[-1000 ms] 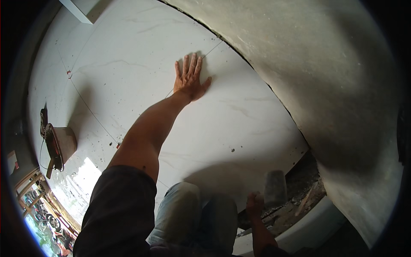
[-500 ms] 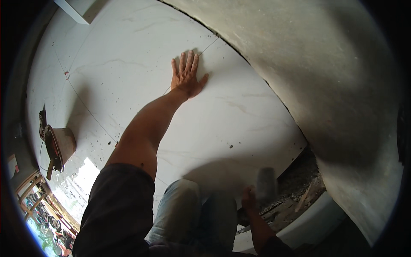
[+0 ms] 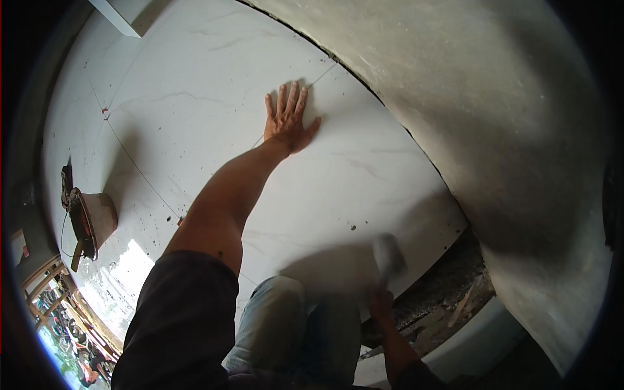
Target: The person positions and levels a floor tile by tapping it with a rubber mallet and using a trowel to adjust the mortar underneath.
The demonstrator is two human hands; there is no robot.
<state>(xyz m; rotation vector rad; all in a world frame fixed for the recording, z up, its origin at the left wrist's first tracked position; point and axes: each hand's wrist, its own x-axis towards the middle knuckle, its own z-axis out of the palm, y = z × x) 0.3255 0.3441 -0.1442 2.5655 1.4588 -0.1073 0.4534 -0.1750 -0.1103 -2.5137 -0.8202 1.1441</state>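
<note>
My left hand (image 3: 291,120) lies flat with its fingers spread on a white marble-veined floor tile (image 3: 370,169), beside a seam. At the lower right my right hand (image 3: 381,300) grips the handle of a mallet (image 3: 389,253), whose grey head is blurred by motion and held over the tile. The tile's right edge runs beside a dark gap of rubble (image 3: 455,292). My jeans-clad knees (image 3: 266,318) are below. A small red piece (image 3: 104,111) sits where seams cross at the left.
A bucket (image 3: 97,221) with dirty tools on it stands at the left. A grey plastered wall (image 3: 507,130) curves along the right. A white piece (image 3: 120,16) is at the top left. Timber framing (image 3: 42,273) and a cluttered bright opening are at the lower left.
The mallet and my right hand have moved up and leftward, so the mallet head is farther over the tile. My left hand stays flat in about the same place.
</note>
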